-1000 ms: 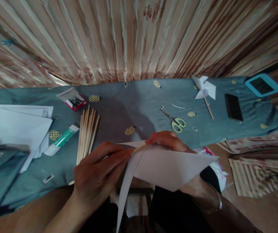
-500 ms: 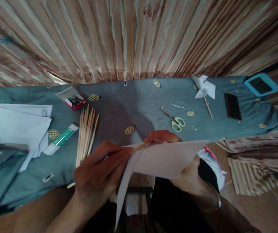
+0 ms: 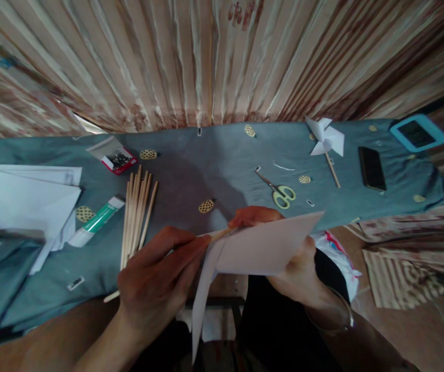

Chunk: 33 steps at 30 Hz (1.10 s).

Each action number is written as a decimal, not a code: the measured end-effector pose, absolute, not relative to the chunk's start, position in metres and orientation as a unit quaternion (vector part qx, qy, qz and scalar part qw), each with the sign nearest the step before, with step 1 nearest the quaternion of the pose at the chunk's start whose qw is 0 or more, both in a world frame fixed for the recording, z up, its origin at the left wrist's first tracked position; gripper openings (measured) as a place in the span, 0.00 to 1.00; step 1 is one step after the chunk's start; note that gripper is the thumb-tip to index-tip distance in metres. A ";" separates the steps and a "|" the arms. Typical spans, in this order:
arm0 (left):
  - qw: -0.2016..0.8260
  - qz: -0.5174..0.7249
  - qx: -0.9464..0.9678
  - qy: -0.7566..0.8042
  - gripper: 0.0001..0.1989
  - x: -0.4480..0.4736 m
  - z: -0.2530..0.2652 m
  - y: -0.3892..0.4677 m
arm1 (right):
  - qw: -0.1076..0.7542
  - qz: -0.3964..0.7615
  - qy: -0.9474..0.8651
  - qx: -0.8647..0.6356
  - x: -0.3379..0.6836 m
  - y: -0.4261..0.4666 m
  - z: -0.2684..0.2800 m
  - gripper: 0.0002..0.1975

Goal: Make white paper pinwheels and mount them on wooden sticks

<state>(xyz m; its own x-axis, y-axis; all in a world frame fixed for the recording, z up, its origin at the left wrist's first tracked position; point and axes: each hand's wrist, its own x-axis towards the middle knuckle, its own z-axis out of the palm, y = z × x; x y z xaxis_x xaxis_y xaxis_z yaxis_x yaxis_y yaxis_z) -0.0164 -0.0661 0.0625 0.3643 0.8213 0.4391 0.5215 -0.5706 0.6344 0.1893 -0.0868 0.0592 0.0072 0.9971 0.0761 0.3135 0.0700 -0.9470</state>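
Observation:
My left hand (image 3: 159, 274) is closed on a thin wooden stick (image 3: 219, 235), its thumb and fingers pinching it near the middle of the view. A white paper pinwheel (image 3: 256, 248) sits against the stick, with one blade spread to the right and another hanging down. My right hand (image 3: 303, 271) grips it from behind; the paper hides much of that hand, while its fingers show above the upper edge, at the stick's far end. Beyond my left hand lies a bundle of wooden sticks (image 3: 136, 206) on the cloth.
On the cloth-covered table (image 3: 183, 181) lie scissors (image 3: 279, 194), a finished pinwheel (image 3: 326, 139), a phone (image 3: 372, 168) and a blue-framed device (image 3: 417, 134). Leftward are an open box of pins (image 3: 119, 159), a green-and-white tube (image 3: 97, 222) and white paper sheets (image 3: 24, 201). A curtain (image 3: 206, 62) hangs behind.
The pinwheel has tilted slightly: its right blade has drawn in a little to the left, and the hanging blade has swung a bit right. Both hands keep their hold.

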 end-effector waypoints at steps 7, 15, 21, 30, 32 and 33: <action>0.174 0.376 0.810 0.416 0.08 -0.016 0.063 -0.065 | 0.470 0.371 -0.596 -0.535 0.185 -0.084 0.063 0.17; 0.160 0.356 0.822 0.415 0.09 -0.015 0.068 -0.064 | 0.480 0.358 -0.602 -0.528 0.185 -0.084 0.062 0.19; 0.145 0.358 0.825 0.414 0.08 -0.014 0.068 -0.065 | 0.488 0.393 -0.579 -0.523 0.183 -0.085 0.063 0.20; 0.149 0.366 0.828 0.398 0.08 -0.016 0.065 -0.065 | 0.483 0.392 -0.576 -0.530 0.183 -0.082 0.068 0.16; 0.160 0.378 0.817 0.404 0.09 -0.015 0.062 -0.067 | 0.479 0.400 -0.566 -0.539 0.182 -0.082 0.069 0.15; 0.164 0.386 0.812 0.406 0.09 -0.015 0.061 -0.068 | 0.477 0.405 -0.560 -0.543 0.182 -0.082 0.069 0.16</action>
<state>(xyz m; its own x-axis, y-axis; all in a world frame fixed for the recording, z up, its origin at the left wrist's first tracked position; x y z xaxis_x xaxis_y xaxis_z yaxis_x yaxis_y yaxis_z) -0.0150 -0.0676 0.0605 0.3715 0.7860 0.4941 0.5328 -0.6163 0.5799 0.1823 -0.0822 0.0688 0.0445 0.9944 0.0960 0.2220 0.0838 -0.9714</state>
